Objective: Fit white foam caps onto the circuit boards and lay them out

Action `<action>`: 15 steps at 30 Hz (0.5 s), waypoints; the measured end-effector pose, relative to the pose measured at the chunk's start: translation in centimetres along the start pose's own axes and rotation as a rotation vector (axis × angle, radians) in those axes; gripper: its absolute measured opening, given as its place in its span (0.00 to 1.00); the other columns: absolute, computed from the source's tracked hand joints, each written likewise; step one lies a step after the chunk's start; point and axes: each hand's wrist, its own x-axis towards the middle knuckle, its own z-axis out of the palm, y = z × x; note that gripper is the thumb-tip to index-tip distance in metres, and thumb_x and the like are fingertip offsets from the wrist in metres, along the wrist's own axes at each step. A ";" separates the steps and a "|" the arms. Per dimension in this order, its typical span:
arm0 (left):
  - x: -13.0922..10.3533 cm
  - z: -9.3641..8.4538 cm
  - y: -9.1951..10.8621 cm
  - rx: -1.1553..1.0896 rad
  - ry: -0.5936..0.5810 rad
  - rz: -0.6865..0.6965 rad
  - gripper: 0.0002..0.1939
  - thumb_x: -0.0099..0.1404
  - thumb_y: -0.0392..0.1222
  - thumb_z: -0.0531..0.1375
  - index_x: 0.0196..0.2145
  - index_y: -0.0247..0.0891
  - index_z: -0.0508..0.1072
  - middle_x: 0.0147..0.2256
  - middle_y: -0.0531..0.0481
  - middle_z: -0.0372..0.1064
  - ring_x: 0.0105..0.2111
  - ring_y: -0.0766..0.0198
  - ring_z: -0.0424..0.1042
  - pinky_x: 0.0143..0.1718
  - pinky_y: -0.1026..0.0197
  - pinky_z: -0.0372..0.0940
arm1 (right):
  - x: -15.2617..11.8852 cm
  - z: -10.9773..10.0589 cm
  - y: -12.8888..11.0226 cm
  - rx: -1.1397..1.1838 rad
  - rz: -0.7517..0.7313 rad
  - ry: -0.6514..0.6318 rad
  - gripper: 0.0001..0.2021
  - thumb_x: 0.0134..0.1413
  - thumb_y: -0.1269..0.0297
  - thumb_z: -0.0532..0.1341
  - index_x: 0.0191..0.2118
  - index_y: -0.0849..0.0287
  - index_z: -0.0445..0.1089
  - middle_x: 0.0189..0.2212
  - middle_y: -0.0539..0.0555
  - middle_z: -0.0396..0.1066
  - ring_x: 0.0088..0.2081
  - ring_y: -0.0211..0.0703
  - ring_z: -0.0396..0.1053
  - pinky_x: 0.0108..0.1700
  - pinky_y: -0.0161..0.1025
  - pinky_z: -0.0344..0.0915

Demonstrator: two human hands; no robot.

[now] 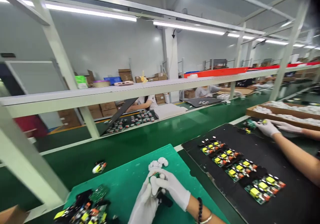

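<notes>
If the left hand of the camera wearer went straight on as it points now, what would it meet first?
Past the held circuit board and the right hand, the left hand would probably meet the white pieces on the green mat first; depth is unclear.

Green circuit board point(155, 175), mostly hidden, held between left hand point(145, 198) and right hand point(175, 186). Black piece point(165, 200) visible just below; attachment undetermined.
</notes>
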 end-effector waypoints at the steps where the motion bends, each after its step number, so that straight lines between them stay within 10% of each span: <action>1: -0.3 0.0 0.1 0.005 0.003 0.000 0.27 0.59 0.39 0.55 0.55 0.49 0.56 0.46 0.44 0.67 0.42 0.56 0.68 0.35 0.59 0.64 | -0.1 0.2 0.1 0.021 0.006 -0.004 0.18 0.41 0.57 0.61 0.41 0.58 0.69 0.28 0.50 0.65 0.31 0.41 0.63 0.36 0.37 0.61; 5: -1.3 0.5 0.7 0.059 -0.017 0.012 0.25 0.59 0.38 0.54 0.55 0.46 0.56 0.47 0.43 0.65 0.39 0.60 0.69 0.35 0.61 0.62 | -0.6 0.4 0.2 0.089 -0.084 0.089 0.26 0.40 0.58 0.63 0.50 0.53 0.62 0.45 0.56 0.64 0.45 0.48 0.63 0.43 0.42 0.61; 9: -1.5 0.7 0.9 0.075 -0.085 0.048 0.26 0.60 0.36 0.53 0.56 0.44 0.55 0.49 0.43 0.63 0.43 0.59 0.66 0.42 0.58 0.60 | -0.7 -0.1 -0.4 -0.090 -0.180 0.061 0.13 0.41 0.62 0.64 0.37 0.56 0.72 0.46 0.56 0.65 0.50 0.49 0.58 0.53 0.44 0.52; 15: -1.6 0.7 0.7 0.049 -0.121 0.035 0.26 0.59 0.38 0.54 0.55 0.38 0.57 0.36 0.42 0.69 0.33 0.62 0.68 0.38 0.58 0.61 | -0.7 -0.7 0.1 -0.091 0.060 0.026 0.17 0.43 0.61 0.62 0.42 0.58 0.71 0.20 0.49 0.68 0.19 0.35 0.60 0.23 0.34 0.60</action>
